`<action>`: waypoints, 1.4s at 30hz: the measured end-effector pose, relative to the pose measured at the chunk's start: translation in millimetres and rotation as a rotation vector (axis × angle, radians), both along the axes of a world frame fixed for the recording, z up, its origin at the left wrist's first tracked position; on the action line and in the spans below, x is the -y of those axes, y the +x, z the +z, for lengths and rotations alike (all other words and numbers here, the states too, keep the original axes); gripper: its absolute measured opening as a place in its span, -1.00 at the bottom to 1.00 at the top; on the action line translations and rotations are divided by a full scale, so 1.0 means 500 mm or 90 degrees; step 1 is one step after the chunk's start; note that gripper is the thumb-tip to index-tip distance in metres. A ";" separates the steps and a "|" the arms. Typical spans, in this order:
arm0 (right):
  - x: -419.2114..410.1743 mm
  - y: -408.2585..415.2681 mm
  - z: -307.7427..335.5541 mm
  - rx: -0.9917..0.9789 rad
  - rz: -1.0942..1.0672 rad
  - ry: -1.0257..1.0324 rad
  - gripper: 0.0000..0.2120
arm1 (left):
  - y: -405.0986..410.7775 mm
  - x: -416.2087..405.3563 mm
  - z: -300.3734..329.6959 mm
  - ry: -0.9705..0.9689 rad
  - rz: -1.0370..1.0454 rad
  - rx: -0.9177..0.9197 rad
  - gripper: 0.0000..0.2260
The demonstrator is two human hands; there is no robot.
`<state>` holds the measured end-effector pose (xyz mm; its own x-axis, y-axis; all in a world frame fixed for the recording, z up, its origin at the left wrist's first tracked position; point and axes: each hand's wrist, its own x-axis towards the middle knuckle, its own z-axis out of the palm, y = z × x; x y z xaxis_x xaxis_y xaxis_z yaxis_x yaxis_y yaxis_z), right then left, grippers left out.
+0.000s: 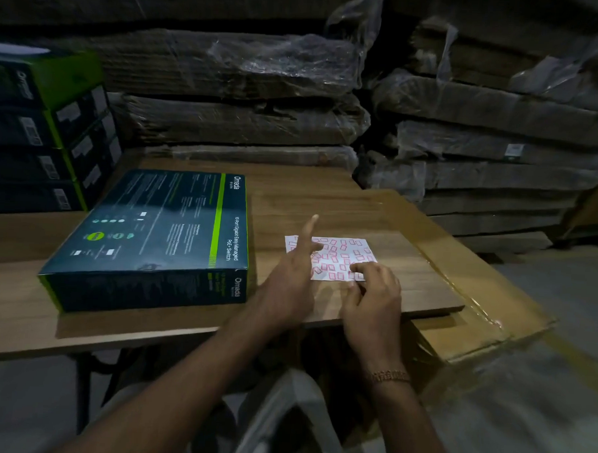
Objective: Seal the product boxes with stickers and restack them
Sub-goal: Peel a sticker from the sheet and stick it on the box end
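Dark product box (153, 233), wooden table (343, 207), sticker sheet (337, 255)

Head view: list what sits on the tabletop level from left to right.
Stack of dark boxes → flat product box → left hand, forefinger raised → sticker sheet → right hand pinching the sheet's near corner → taped brown carton at the table's right end.

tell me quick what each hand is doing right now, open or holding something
Left hand: holds nothing, index finger pointing out over the sticker sheet.
Right hand: fingertips pinching at the near edge of the sticker sheet.
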<state>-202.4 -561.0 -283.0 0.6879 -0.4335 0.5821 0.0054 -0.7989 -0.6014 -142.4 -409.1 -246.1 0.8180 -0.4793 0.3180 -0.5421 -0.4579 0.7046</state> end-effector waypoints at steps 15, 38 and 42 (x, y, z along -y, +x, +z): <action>0.008 0.031 0.025 -0.123 0.038 -0.069 -0.67 | 0.053 0.021 -0.039 0.078 0.031 0.042 -0.32; -0.021 0.069 0.033 -0.206 -0.060 -0.117 -0.77 | 0.052 0.023 -0.037 0.089 0.053 0.027 -0.29; -0.020 0.072 0.026 -0.213 -0.079 -0.133 -0.78 | 0.052 0.026 -0.036 0.090 0.063 0.023 -0.29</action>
